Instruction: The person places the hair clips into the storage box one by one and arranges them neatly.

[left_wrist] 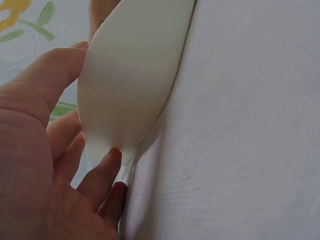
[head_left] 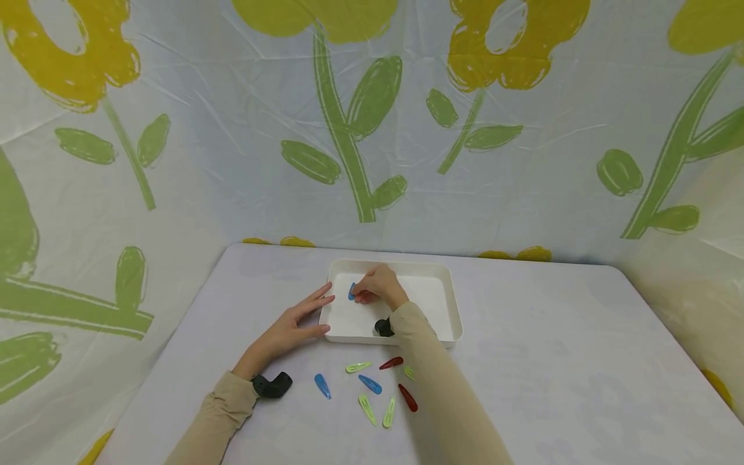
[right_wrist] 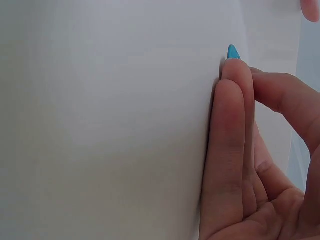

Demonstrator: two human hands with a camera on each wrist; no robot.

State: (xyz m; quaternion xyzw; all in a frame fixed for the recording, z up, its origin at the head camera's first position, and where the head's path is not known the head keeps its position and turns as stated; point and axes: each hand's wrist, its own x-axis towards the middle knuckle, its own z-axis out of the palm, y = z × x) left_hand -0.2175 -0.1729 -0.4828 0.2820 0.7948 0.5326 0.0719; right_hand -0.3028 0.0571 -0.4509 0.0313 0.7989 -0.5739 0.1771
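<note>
Pinching a blue hair clip (head_left: pixel 351 292) between thumb and fingers of the right hand (head_left: pixel 380 285), inside the white tray (head_left: pixel 427 294), toward its left end. Touching the tray's left side with the left hand (head_left: pixel 290 328), spread open. Noting loose blue, green and red clips (head_left: pixel 369 384) on the counter (head_left: pixel 581 361), nearer the camera.

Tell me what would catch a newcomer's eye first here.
Big yellow flowers on the backdrop behind the table stand out first. Next comes the white tray, where the right hand pinches a blue clip in its fingers and the left hand touches the tray's left side. Blue, green and red hair clips lie scattered in front.
</note>
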